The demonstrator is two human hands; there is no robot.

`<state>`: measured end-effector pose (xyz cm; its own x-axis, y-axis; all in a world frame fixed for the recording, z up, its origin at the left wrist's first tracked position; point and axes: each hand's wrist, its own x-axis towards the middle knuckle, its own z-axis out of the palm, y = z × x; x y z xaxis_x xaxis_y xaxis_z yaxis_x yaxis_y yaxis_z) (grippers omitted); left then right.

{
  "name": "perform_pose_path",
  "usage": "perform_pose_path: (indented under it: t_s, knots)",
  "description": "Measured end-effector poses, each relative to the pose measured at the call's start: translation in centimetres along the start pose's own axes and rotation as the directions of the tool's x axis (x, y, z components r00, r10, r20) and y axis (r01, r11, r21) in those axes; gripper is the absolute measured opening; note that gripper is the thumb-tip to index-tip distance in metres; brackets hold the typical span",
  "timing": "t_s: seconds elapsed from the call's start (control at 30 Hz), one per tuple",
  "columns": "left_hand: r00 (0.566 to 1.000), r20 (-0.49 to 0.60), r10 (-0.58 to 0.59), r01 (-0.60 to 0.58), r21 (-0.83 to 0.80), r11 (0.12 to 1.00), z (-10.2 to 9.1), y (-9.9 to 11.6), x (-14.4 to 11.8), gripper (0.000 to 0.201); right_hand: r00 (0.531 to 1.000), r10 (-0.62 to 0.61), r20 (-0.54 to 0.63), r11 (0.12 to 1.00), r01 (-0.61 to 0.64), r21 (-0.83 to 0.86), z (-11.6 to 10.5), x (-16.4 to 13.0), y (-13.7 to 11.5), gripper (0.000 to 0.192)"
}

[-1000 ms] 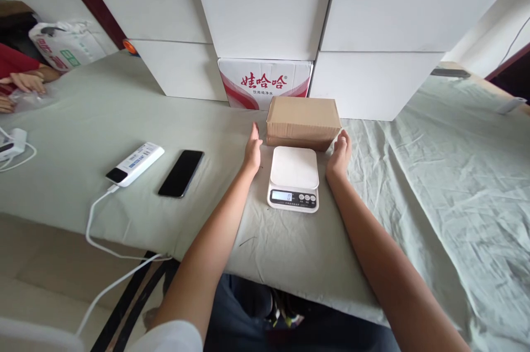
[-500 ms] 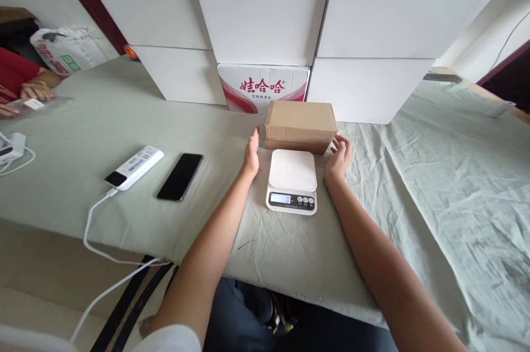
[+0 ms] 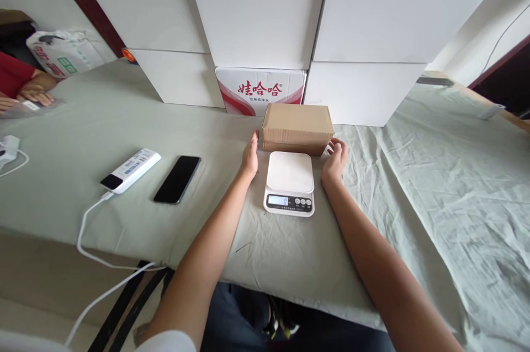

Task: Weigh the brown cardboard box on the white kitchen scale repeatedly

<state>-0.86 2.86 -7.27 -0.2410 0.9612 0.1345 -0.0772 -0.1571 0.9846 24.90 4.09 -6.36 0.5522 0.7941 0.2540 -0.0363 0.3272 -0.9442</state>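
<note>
A closed brown cardboard box (image 3: 297,125) lies on the cloth right behind a white digital kitchen scale (image 3: 289,183). The scale's plate is bare and its lit display reads 0. My left hand (image 3: 250,157) stands on edge just left of the box, fingers stretched forward, with a narrow gap to the cardboard. At the box's right front corner is my right hand (image 3: 335,159), fingers loosely curved and apart; whether its fingertips touch the box I cannot tell. Neither hand holds anything.
Left of my arm lie a black smartphone (image 3: 177,179) and a white power bank (image 3: 130,170) with a white cable. A printed white carton (image 3: 260,92) and large white panels (image 3: 256,15) stand behind. At far left another person's hands (image 3: 37,92) handle a clear plastic bag.
The view has shifted slightly. My hands, the cardboard box and the scale keep nearly the same places relative to each other.
</note>
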Motion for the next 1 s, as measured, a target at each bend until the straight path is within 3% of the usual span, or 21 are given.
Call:
perform_pose_path:
  t_s: [1.0]
  knots:
    - [1.000,-0.024,0.015,-0.014,0.033,0.999,0.09,-0.43,0.26,0.069,0.998,-0.047,0.028,0.998,0.048,-0.029,-0.30,0.54,1.04,0.041]
